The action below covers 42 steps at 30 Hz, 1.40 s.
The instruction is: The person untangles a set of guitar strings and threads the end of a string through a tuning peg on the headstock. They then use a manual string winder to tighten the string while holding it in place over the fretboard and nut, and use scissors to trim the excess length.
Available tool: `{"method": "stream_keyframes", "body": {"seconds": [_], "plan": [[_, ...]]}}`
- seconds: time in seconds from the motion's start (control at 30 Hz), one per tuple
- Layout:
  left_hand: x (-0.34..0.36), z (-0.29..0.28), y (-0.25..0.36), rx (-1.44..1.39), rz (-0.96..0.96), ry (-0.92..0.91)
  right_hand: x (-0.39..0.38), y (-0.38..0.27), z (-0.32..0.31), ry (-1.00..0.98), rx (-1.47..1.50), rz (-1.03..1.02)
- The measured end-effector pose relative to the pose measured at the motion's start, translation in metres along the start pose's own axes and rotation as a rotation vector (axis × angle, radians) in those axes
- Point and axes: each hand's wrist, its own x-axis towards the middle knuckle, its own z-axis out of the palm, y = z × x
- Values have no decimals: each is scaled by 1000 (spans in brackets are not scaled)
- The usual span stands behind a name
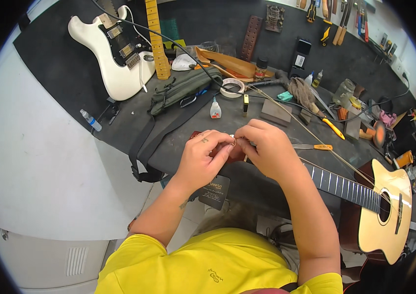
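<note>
Left hand (202, 154) | pinched on thin loop (234, 141) | right hand (265, 147) | curled alongside

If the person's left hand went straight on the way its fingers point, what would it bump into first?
Probably the right hand: its fingertips lie just ahead of the left hand's, though the depth between them is unclear.

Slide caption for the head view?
Left hand and right hand close together at the headstock of an acoustic guitar, white electric guitar body farther back.
</note>
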Motion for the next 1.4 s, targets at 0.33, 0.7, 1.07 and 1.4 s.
{"method": "stream_keyframes", "body": {"seconds": [0.33,0.7,1.07,1.4], "plan": [[-1,4,-7,28,186,39,-6,8,9,-25,4,-39],[-10,-4,-17,-15,-110,-58,-3,4,11,0,13,-173],[-21,-5,-45,155,114,32,-2,7,18,-119,-108,-219],[-27,-12,-20,-336,-299,-12,-4,3,17,-48,-61,-212]]}}
